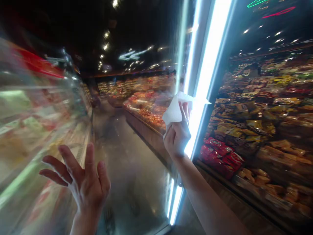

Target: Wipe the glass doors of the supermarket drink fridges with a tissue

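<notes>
The right hand (pixel 176 138) was closed around a crumpled white cloth (pixel 173 112), with two fingers raised behind its fold and the rest curled in. The cloth stood out in front of the person, at the near edge of a tall, glowing light strip (pixel 214 45); whether it pressed on the strip could not be told. The left hand (pixel 85 186) was wide open and had hold of nothing, its fingers spread and pointing up, well apart from the cloth and in front of the blurred shelves (pixel 22 143) on the left. A red sign (pixel 37 62) hung above those shelves. Between the hands, a shiny floor (pixel 117 140) ran back along a low display (pixel 146 107) heaped with goods. On the right, beyond the strip, lay rows of packets, with red bags (pixel 220 153) nearest to it and yellow bags (pixel 259 125) farther over. Small lamps (pixel 106 45) dotted the dark ceiling.
</notes>
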Available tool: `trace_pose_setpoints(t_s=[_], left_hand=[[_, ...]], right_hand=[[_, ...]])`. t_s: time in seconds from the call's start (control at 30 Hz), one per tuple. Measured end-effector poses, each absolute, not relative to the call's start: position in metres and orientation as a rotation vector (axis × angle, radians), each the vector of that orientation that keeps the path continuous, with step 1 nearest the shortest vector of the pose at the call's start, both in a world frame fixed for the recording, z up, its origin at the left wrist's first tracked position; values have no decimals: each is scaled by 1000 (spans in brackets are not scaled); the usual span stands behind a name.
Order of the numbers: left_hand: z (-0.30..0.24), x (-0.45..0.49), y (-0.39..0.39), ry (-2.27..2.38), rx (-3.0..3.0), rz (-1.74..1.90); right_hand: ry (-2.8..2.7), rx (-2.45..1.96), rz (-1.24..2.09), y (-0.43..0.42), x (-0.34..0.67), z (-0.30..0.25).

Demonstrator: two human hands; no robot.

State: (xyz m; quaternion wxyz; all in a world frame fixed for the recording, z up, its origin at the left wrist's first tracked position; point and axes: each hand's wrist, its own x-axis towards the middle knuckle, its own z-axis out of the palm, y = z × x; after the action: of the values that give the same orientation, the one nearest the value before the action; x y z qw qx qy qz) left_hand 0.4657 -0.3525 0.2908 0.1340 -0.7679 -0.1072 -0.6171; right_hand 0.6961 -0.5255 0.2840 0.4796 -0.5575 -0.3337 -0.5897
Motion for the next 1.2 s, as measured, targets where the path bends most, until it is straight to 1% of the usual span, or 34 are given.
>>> trace_pose_setpoints(t_s=[0.17, 0.23, 0.33, 0.4, 0.53, 0.6, 0.67, 0.77, 0.8, 0.87, 1.0, 1.07, 1.2], left_hand=[[289, 460, -343, -357, -2206, -1743], [290, 456, -339, -391, -2212, -1724], [292, 448, -336, -438, -2222, -1717], [290, 442, -335, -471, -2230, -1706], [281, 427, -331, -533, -2227, -1700], [277, 418, -326, -572, -2235, -1694], [276, 407, -319, -612, -2240, -1691], [274, 389, -309, -647, -2230, -1710], [273, 383, -306, -653, -2230, -1714], [269, 372, -299, -670, -2235, -1712], [263, 357, -288, -722, -2217, -1698], [264, 354, -285, -717, -2207, -1698], [271, 352, -283, -683, -2210, -1708]], right_hand=[[-897, -1363, -1574, -507, 669, 247], [-923, -1409, -1596, -503, 663, 259], [-901, -1440, -1572, -498, 655, 298], [-925, -1431, -1543, -491, 646, 307], [-1067, -1394, -1545, -464, 617, 264], [-1116, -1406, -1574, -450, 602, 255], [-1121, -1417, -1577, -439, 589, 273], [-1083, -1433, -1509, -427, 570, 316], [-1068, -1437, -1482, -423, 564, 321], [-1058, -1407, -1468, -414, 551, 311], [-1192, -1325, -1501, -392, 526, 266], [-1220, -1329, -1501, -382, 515, 272], [-1153, -1352, -1514, -365, 497, 308]])
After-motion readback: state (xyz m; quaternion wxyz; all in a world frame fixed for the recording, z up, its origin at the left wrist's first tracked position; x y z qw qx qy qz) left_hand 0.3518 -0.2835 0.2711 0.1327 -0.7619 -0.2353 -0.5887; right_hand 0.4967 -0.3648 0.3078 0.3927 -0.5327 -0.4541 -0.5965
